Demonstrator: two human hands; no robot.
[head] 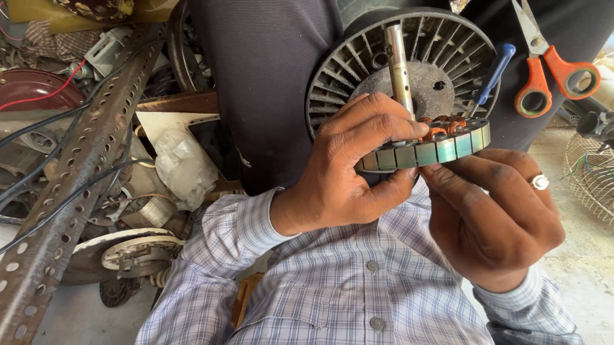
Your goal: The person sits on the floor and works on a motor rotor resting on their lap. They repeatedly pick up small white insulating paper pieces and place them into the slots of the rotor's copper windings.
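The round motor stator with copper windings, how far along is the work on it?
Done: the round grey stator with copper windings is out of the ribbed grey motor housing behind it. In hand: left hand and right hand grip its rim. Left: the orange-handled scissors and blue-handled screwdriver lie unused; nothing looks reassembled.

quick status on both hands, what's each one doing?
Left hand: closed on the round motor core, fingers over its top.
Right hand: gripping the same motor core from below and the side.
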